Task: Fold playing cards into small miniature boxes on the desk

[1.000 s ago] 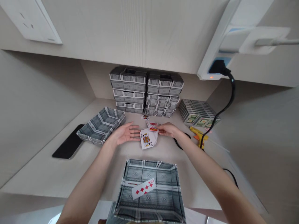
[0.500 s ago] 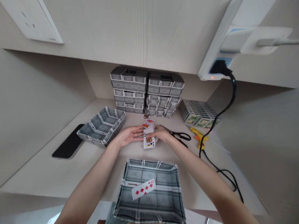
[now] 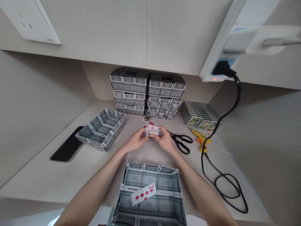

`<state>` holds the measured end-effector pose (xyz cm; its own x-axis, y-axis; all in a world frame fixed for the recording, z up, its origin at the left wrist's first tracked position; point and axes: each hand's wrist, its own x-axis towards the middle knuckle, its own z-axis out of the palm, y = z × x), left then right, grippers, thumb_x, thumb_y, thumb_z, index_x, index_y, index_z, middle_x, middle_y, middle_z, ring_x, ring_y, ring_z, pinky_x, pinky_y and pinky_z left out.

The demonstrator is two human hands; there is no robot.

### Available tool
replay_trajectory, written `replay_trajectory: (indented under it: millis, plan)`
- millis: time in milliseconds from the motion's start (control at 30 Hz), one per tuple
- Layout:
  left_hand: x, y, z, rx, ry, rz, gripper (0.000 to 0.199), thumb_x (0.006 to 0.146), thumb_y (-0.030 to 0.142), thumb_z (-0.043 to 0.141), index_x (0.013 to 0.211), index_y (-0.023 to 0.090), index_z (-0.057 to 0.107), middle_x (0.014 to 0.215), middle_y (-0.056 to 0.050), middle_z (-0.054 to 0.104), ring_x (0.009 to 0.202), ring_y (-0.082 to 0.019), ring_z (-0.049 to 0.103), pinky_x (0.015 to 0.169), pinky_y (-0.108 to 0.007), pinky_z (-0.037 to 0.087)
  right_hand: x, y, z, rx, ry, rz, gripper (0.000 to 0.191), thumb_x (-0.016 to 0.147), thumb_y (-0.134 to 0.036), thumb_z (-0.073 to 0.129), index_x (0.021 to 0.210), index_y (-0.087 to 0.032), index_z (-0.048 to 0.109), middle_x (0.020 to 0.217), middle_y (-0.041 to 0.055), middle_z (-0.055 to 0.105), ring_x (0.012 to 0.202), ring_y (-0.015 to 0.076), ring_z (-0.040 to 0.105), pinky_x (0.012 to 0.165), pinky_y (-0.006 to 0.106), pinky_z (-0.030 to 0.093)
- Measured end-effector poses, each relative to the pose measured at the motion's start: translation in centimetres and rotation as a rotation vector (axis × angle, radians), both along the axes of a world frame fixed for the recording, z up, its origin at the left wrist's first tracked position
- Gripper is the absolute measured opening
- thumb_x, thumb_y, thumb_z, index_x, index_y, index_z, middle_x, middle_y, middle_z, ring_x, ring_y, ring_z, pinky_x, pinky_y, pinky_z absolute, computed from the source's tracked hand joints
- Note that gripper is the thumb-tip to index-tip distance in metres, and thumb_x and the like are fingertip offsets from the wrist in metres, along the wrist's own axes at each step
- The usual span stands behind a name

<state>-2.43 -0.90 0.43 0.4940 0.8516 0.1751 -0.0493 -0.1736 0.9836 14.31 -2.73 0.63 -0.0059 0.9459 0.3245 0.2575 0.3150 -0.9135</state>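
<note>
Both hands meet around a small stack of playing cards (image 3: 152, 129) at the middle of the desk. My left hand (image 3: 137, 140) grips the stack's left side, and my right hand (image 3: 165, 139) closes on its right side. A king and a red card show between the fingers. Just behind the stack, a few loose cards (image 3: 146, 119) lie face up. Nearest me is a box made of playing cards (image 3: 162, 179), with a nine of diamonds (image 3: 144, 194) lying loose inside it. Black-handled scissors (image 3: 182, 142) rest right of my right hand.
An open card tray (image 3: 101, 127) and a dark phone (image 3: 67, 144) sit at left. Stacked card boxes (image 3: 129, 86) stand at the back. Card packs (image 3: 199, 114), a yellow glue gun (image 3: 201, 141) and a looping black cable (image 3: 228, 197) are at right, below a power strip (image 3: 218, 59).
My left hand has gone from spread fingers beside the cards to gripping them. The cards are drawn together between both hands, and more of the scissors shows.
</note>
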Motion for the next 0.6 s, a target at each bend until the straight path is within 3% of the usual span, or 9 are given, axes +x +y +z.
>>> replay_trajectory:
  millis: [133, 267, 400, 500, 600]
  plan:
    - [0.5, -0.1, -1.4, -0.011, -0.001, -0.022, 0.062, 0.074, 0.023, 0.059, 0.128, 0.016, 0.030, 0.118, -0.013, 0.052, 0.107, -0.022, 0.051, 0.095, -0.039, 0.036, 0.2, -0.9, -1.8, 0.112, -0.238, -0.047, 0.035, 0.070, -0.037, 0.062, 0.097, -0.017, 0.053, 0.093, 0.0083, 0.058, 0.086, 0.0225, 0.053, 0.077, 0.037, 0.043]
    - [1.0, -0.7, -1.1, -0.065, -0.063, 0.002, 0.074, 0.074, 0.020, 0.058, 0.134, 0.019, 0.016, 0.123, -0.013, 0.048, 0.110, -0.020, 0.050, 0.097, -0.037, 0.035, 0.5, -1.7, -1.8, 0.195, -0.439, -0.102, 0.049, 0.072, -0.035, 0.060, 0.115, -0.019, 0.045, 0.112, 0.0120, 0.048, 0.108, 0.0274, 0.042, 0.092, 0.044, 0.033]
    - [1.4, -1.3, -0.1, -0.124, -0.087, 0.055, 0.077, 0.071, 0.019, 0.061, 0.134, 0.019, 0.018, 0.125, -0.013, 0.045, 0.114, -0.021, 0.046, 0.099, -0.036, 0.033, 0.1, -1.8, -1.7, 0.191, -0.447, -0.060, 0.054, 0.073, -0.025, 0.052, 0.124, -0.017, 0.033, 0.117, 0.0129, 0.041, 0.113, 0.0268, 0.037, 0.095, 0.045, 0.031]
    - [1.6, -1.7, 0.4, -0.077, -0.077, 0.090, 0.076, 0.068, 0.016, 0.062, 0.133, 0.018, 0.023, 0.130, -0.012, 0.040, 0.119, -0.022, 0.040, 0.103, -0.036, 0.027, -0.4, -1.8, -1.9, 0.168, -0.486, -0.002, 0.059, 0.072, -0.019, 0.048, 0.127, -0.015, 0.027, 0.119, 0.0139, 0.039, 0.114, 0.0270, 0.036, 0.095, 0.046, 0.031]
    - [1.8, -2.0, 0.8, -0.020, -0.065, 0.106, 0.076, 0.067, 0.015, 0.062, 0.133, 0.020, 0.024, 0.136, -0.010, 0.034, 0.123, -0.021, 0.035, 0.106, -0.034, 0.021, -0.7, -1.9, -2.0, 0.157, -0.561, -0.090, 0.069, 0.068, -0.022, 0.052, 0.130, -0.012, 0.023, 0.125, 0.0171, 0.033, 0.118, 0.0311, 0.031, 0.096, 0.049, 0.028]
